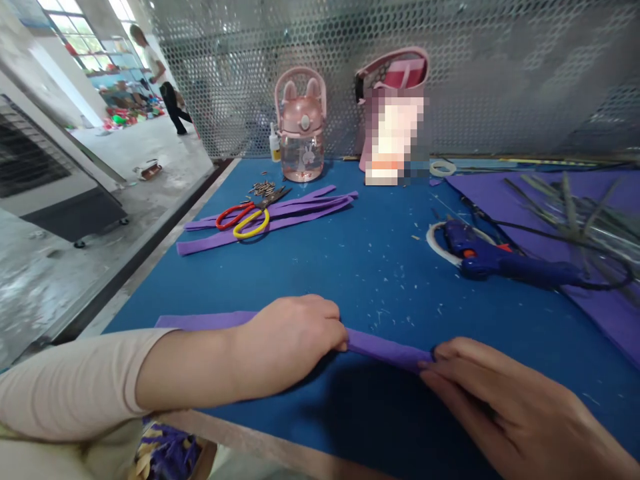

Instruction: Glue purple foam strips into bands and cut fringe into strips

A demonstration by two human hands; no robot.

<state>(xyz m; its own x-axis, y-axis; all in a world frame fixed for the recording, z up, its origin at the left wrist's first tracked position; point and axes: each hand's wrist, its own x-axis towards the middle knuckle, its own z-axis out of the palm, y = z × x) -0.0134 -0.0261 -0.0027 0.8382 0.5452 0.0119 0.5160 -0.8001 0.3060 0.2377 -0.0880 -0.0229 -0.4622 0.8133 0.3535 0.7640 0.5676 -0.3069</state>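
Observation:
A long purple foam strip (380, 348) lies across the near part of the blue table (360, 267). My left hand (295, 333) is closed over the strip's middle, fingers curled down on it. My right hand (500, 400) pinches the strip's right end between thumb and fingers. The strip's left end (200, 321) sticks out behind my left wrist.
Red and yellow scissors (247, 217) lie on more purple strips (280, 213) at the back left. A blue glue gun (500, 260) rests at the right beside a purple sheet (605, 313) and thin stems (575, 213). A pink bottle (301, 130) and pink bag (395, 100) stand against the perforated wall.

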